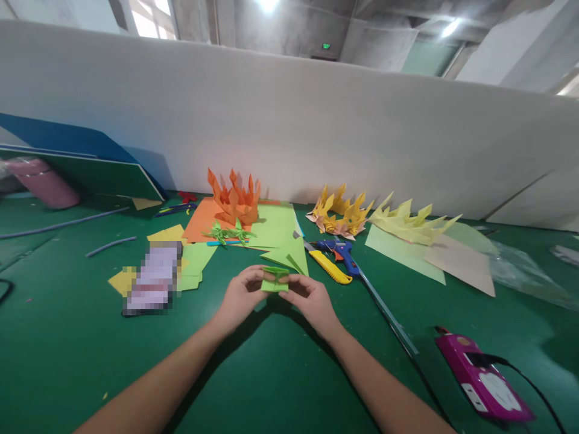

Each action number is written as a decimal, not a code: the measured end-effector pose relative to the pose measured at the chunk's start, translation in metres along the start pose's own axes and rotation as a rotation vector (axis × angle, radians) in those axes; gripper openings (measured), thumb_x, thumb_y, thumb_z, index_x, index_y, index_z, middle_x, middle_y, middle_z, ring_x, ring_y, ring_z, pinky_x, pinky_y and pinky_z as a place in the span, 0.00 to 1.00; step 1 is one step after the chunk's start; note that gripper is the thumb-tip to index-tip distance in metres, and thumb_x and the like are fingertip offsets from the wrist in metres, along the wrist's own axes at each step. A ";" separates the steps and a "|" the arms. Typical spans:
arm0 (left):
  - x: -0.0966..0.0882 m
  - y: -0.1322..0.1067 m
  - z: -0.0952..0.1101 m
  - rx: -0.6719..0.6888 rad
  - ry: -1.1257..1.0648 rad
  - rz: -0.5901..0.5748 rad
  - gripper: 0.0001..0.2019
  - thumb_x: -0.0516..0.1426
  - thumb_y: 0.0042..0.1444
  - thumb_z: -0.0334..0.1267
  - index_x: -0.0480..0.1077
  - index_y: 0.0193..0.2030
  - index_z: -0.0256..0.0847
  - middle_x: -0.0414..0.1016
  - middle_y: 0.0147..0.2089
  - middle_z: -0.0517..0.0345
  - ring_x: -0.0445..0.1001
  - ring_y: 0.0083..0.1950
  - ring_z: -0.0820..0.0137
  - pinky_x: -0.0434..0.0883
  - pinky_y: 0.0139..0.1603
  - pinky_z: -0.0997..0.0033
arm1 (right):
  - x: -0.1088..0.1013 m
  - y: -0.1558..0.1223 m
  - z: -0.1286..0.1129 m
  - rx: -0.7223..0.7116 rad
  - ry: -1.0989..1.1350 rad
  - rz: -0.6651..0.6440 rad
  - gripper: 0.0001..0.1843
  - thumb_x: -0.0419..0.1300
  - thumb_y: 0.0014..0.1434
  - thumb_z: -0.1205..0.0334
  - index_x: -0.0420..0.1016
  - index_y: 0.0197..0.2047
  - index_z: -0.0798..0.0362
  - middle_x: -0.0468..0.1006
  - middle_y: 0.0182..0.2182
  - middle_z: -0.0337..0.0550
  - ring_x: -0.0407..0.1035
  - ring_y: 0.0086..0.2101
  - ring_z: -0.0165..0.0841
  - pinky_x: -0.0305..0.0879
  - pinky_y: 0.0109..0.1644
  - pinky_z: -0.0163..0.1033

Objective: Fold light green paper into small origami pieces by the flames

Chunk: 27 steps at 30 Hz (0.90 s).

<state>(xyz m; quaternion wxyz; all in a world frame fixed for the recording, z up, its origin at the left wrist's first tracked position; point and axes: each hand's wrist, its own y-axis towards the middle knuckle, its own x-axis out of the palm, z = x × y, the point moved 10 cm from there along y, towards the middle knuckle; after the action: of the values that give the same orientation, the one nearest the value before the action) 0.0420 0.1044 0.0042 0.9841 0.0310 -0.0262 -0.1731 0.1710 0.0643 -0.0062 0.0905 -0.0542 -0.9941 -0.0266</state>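
A small folded piece of green paper [275,283] is held up between both hands, just above the green table. My left hand [242,295] pinches its left side, fingers behind and thumb in front. On the right side, my right hand [314,298] grips it the same way. Creases run across the paper and its upper part stands partly open. Beyond the hands lie light green paper sheets [278,223] and two small green folded-paper pieces [230,232]. Just right of my right hand is a yellow utility knife [329,267], next to a blue glue gun [346,256].
An orange folded-paper crown [235,199], a golden one [341,214] and a pale yellow one [411,223] stand at the back. A blurred phone-like object [156,277] lies left. A magenta power strip [484,377] sits front right, and a pink bottle [43,184] far left.
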 end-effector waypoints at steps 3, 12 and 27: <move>0.003 -0.001 -0.002 -0.042 0.008 -0.025 0.09 0.63 0.37 0.36 0.74 0.29 0.38 0.73 0.46 0.51 0.74 0.41 0.67 0.68 0.48 0.63 | -0.006 0.001 -0.001 -0.011 -0.006 0.050 0.11 0.68 0.38 0.59 0.77 0.28 0.52 0.79 0.29 0.40 0.72 0.33 0.35 0.67 0.42 0.41; 0.002 -0.003 0.003 -0.032 0.177 -0.013 0.13 0.59 0.44 0.46 0.75 0.21 0.38 0.75 0.32 0.54 0.71 0.34 0.67 0.68 0.38 0.69 | -0.015 0.000 -0.002 -0.013 -0.079 0.135 0.11 0.65 0.41 0.54 0.75 0.23 0.54 0.76 0.22 0.36 0.67 0.26 0.31 0.64 0.36 0.37; -0.011 -0.006 0.013 -0.017 0.255 0.166 0.09 0.60 0.41 0.42 0.71 0.20 0.38 0.71 0.21 0.60 0.66 0.23 0.72 0.64 0.27 0.73 | -0.011 -0.001 0.006 0.034 -0.003 0.150 0.16 0.66 0.39 0.52 0.66 0.22 0.53 0.71 0.18 0.33 0.65 0.23 0.28 0.61 0.31 0.35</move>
<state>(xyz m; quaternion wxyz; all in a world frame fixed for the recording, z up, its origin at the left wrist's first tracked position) 0.0291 0.1016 0.0165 0.9906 0.0423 0.0977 -0.0858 0.1803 0.0626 -0.0139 0.0918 -0.1272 -0.9876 -0.0026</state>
